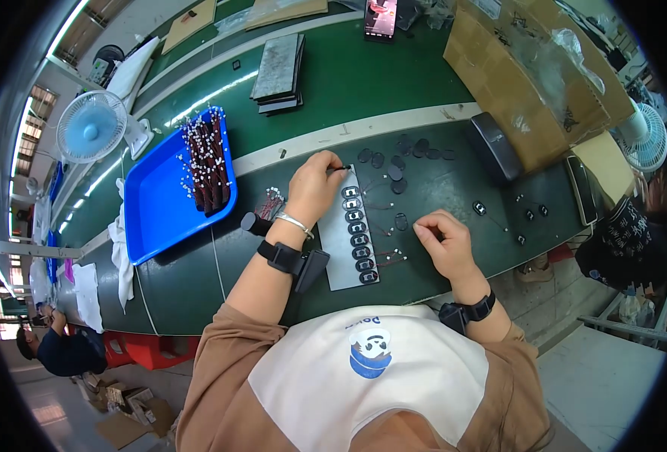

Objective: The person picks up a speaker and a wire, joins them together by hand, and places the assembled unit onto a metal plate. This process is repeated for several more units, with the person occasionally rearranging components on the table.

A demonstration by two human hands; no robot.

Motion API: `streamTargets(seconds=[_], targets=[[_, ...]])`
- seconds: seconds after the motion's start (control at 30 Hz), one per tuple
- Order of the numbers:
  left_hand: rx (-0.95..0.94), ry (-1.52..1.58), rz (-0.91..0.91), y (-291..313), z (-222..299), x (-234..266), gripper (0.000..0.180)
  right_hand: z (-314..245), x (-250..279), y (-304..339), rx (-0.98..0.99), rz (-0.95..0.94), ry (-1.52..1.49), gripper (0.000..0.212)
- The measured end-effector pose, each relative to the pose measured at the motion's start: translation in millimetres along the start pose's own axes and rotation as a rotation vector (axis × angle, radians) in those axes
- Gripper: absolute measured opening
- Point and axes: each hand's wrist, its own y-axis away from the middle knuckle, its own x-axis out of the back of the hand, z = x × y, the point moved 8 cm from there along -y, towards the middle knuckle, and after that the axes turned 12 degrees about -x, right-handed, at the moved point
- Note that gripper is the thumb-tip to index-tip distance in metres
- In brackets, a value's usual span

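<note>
A pale flat plate (pixel 341 273) lies in front of me, with a column of several small black oval parts (pixel 359 239) along it. Thin wires with white connectors (pixel 395 256) trail off to the right from some of them. At the plate's far end, my left hand (pixel 314 184) is closed in a pinch on a small dark piece whose kind I cannot make out. My right hand (pixel 448 242) is held right of the plate, fingers curled; whatever they may hold is hidden. Close to its fingertips lies a dark oval ring (pixel 401 221).
A blue tray (pixel 152 239) with bundles of wires stands left, near a black cylinder (pixel 255 224). Loose black ovals (pixel 398 185) lie beyond the plate. At right are a black case (pixel 493 147), a cardboard box (pixel 525 90) and loose wired parts (pixel 480 208). Metal blocks (pixel 277 71) sit farther back.
</note>
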Motion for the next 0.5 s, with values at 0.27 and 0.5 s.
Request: streamTargets(seconds=[0.27,0.5], targets=[[0.147,0.84,-0.116,41,25,5,0.007,15,6,4,-0.075,-0.01,-0.222,0.012],[0.358,1.138,-0.252,79,39,-22,0.015,-72,-15,19,0.221,-0.075,-0.033,0.031]])
